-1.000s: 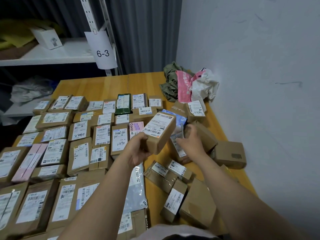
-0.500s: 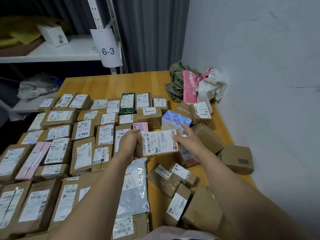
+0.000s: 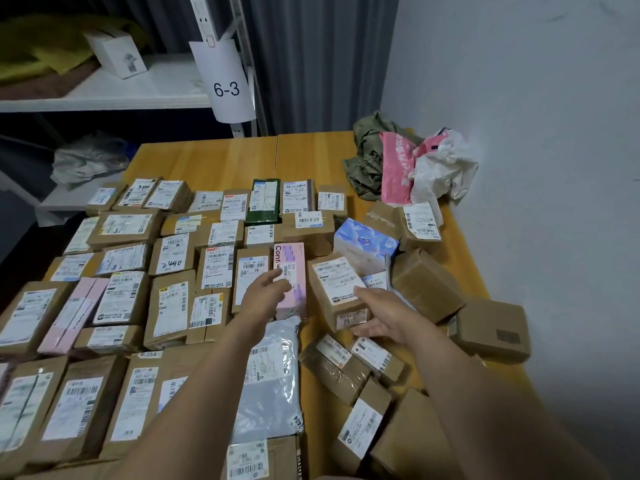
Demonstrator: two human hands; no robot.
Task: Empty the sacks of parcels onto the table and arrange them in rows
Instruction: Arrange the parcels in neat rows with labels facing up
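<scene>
Several labelled cardboard parcels lie in rows [image 3: 173, 258] across the left of the wooden table [image 3: 311, 157]. A brown parcel [image 3: 334, 289] with a white label lies flat at the right end of a row, beside a pink box [image 3: 292, 271]. My right hand [image 3: 388, 317] grips that parcel's near right corner, thumb on top and fingers around its end. My left hand [image 3: 263, 296] hovers open over the pink box's near end, fingers apart. A loose pile of unsorted parcels [image 3: 363, 375] lies under and right of my right forearm. Emptied sacks [image 3: 401, 168] are bunched at the far right.
A blue-and-white box [image 3: 363, 242] and loose brown boxes [image 3: 426, 285] sit just beyond the placed parcel. A grey poly mailer [image 3: 270, 386] lies under my left forearm. The wall runs along the table's right edge. A shelf with a "6-3" tag [image 3: 227, 88] stands behind.
The brown parcel, held up in both hands a second ago, has come down flat onto the table beside the pink box. My left hand has let go of it.
</scene>
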